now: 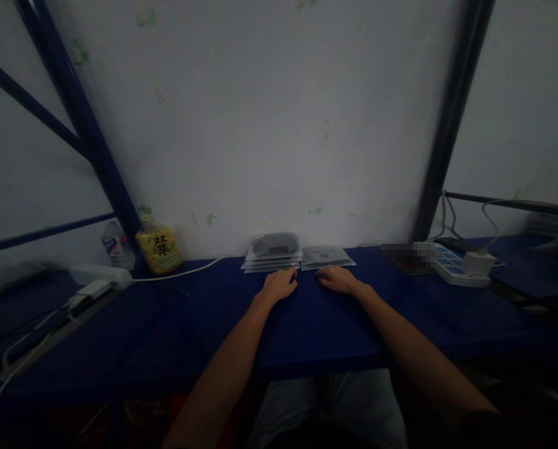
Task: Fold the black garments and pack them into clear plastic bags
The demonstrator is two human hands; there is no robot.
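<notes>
In the middle of the blue desk [204,318], a stack of flat clear packets [273,252] lies against the wall, a dark oval shape showing in the top one. My left hand [280,285] rests palm down at the stack's front edge, its fingers loosely apart and holding nothing visible. To the right of the stack lies a lower, flatter packet [326,257]. Just in front of that packet, my right hand [338,279] lies palm down with its fingers slightly bent. I see nothing in it. Whether the fingertips touch the packets is hard to tell in the dim light.
A yellow drink bottle [159,246] and a clear labelled bottle [117,244] stand at the back left. Beside them runs a white power strip [100,274] with cables. Another power strip [459,265] with a white plug [478,262] lies right. Blue posts [98,149] rise behind.
</notes>
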